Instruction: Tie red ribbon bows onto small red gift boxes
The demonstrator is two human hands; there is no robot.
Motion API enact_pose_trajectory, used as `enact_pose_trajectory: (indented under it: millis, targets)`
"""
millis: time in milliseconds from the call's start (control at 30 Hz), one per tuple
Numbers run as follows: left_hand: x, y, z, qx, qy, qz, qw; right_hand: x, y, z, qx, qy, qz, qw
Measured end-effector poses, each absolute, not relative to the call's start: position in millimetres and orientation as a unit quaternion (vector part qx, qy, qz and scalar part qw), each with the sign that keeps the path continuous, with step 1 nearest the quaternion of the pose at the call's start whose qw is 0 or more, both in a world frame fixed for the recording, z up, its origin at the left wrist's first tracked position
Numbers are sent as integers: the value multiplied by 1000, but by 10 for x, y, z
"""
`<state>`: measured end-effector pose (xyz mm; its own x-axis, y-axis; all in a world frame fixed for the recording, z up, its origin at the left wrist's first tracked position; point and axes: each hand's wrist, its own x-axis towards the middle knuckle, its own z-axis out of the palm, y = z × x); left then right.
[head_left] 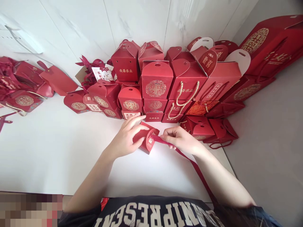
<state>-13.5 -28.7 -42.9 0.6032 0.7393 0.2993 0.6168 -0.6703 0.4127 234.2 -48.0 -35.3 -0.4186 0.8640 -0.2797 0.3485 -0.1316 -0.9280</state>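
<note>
l hand (127,138) lies over a small red gift box (149,145), fingers spread and bent, touching its top and far side; it steadies the box w/o closing round it. r hand (178,138) pinches a dark red ribbon (197,170) btwn thumb & fingers, just beside the box. ribbon runs from the box's top flap, thru the r hand, then down past the r forearm toward the person's dark t-shirt (156,212), which has big pale letters.

the box sits on a white bench (78,151), tilted at an angle, in front of the person, w/ gold chinese characters on its rounded flap.

beyond the hands, a long row of red gift boxes (157,82) is stacked against the wall, several w/ round gold emblems. some in the middle & to the r have cream rope handles (188,93); others have dark red cord. at far r, a large red gift bag (276,44) w/ a round gold emblem rests atop other red boxes.

behind the row's l end is a bunch of dark red ribbons (91,74) near a white printed card (103,74). at far l, a heap of red bags (26,78) lies on the bench.

back wall (137,19) is white marbled tile; plain grey wall (272,126) at r.
</note>
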Motion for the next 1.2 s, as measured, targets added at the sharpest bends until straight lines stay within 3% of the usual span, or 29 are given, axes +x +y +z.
enact_pose_trajectory:
  millis: [267,600,900,967,1100,1200]
  targets:
    - [-90,-293,-443,890,374,231,121,2268,-464,-419,-477,-609,586,242]
    - [-62,-268,-542,891,376,253,-1,2239,-469,-542,-431,-545,651,306]
    - [-66,-255,-624,892,358,277,-14,2200,-484,-600,-444,-576,626,284]
    - [-89,-250,-621,886,369,278,-30,2191,-484,-597,-457,-611,579,288]
    - [-160,-209,-579,827,424,358,-89,2169,-444,-544,-510,-688,362,369]
    - [-164,-178,-520,791,442,415,-88,2101,-387,-492,-451,-686,407,400]
